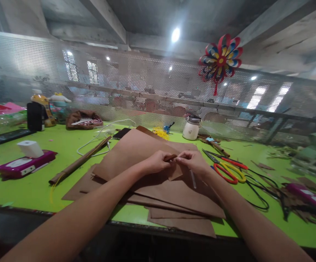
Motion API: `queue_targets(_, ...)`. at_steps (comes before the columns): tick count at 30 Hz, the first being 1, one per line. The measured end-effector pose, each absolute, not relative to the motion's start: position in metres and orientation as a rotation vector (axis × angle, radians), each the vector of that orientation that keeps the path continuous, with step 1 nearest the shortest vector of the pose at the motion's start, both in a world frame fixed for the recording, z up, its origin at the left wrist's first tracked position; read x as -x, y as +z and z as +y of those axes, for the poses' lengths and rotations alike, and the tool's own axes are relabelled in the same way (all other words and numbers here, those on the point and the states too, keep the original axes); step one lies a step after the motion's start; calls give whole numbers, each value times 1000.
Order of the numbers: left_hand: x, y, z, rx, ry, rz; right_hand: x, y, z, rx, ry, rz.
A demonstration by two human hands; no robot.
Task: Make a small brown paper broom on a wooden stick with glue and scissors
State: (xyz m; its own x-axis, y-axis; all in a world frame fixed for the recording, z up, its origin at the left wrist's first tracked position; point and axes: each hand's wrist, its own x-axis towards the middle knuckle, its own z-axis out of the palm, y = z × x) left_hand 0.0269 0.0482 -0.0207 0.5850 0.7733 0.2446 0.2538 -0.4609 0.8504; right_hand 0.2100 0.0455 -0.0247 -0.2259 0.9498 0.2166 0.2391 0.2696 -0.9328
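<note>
My left hand [158,162] is closed on a small folded piece of brown paper [176,172], over the middle of the stacked brown sheets [141,145]. Thumb and fingers of my right hand [192,162] pinch the same piece at its upper edge, the fingertips of both hands almost meeting. A thin translucent strip [193,179] sticks out below my right hand; how it is held is hidden. To the right of that hand lie scissors [226,172] with red and yellow handles, their blades pointing away to the left.
On the green table [73,140], a rolled brown paper tube [78,162] and a purple device [27,163] lie left. A white jar [191,128] stands behind the sheets. Black cords [259,196] and another purple device [308,198] lie right. A perforated screen [152,83] rises behind.
</note>
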Motion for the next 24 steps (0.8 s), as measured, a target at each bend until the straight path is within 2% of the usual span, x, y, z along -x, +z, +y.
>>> queue_targets(7, -27, -22, 47, -1934, 775, 799, -210, -20, 42, 1077, 997, -1683)
queue_targets(15, -25, -22, 46, -1765, 742, 794, -215, -22, 44, 976, 1181, -1617)
queue_targets(24, -26, -22, 46, -1704, 776, 868, -216, -24, 48, 1059, 1113, -1592)
